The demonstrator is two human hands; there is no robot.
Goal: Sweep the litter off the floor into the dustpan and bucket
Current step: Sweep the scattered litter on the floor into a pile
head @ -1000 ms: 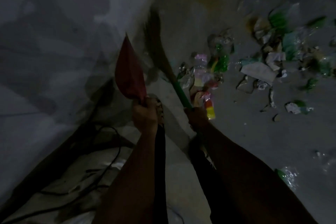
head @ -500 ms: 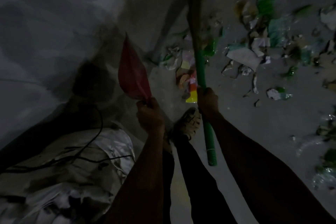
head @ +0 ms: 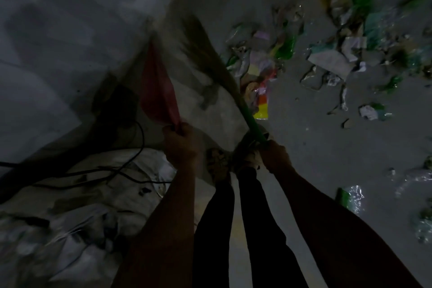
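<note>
In a dim room, a person stands over a grey concrete floor (head: pixel 315 142), both bare arms reaching forward. The left hand (head: pixel 181 145) is clenched around the narrow handle end of a red plastic dustpan (head: pixel 156 87), which is held off the floor and seen almost edge-on — its long axis runs from the fist up and slightly left, the wide end pointing away toward the pale grey wall (head: pixel 70 18). The right hand (head: pixel 277 156) grips the green handle of a straw-bristled broom (head: pixel 210 54); the broom slants from that fist up and to the left, its blurred brown bristle head lying near the foot of the wall, just beside the dustpan's far end. To the right of the broom, a scatter of litter (head: pixel 264 72) — crumpled clear plastic, green wrappers, torn paper and a bright yellow-and-orange packet — spreads across the floor toward the upper right corner, with a few stray pieces nearer the right edge. Black cables (head: pixel 131 147) trail over crumpled white sacks (head: pixel 88 194) at lower left. The person's dark trouser legs (head: pixel 233 229) and sandalled feet show between the arms.
</note>
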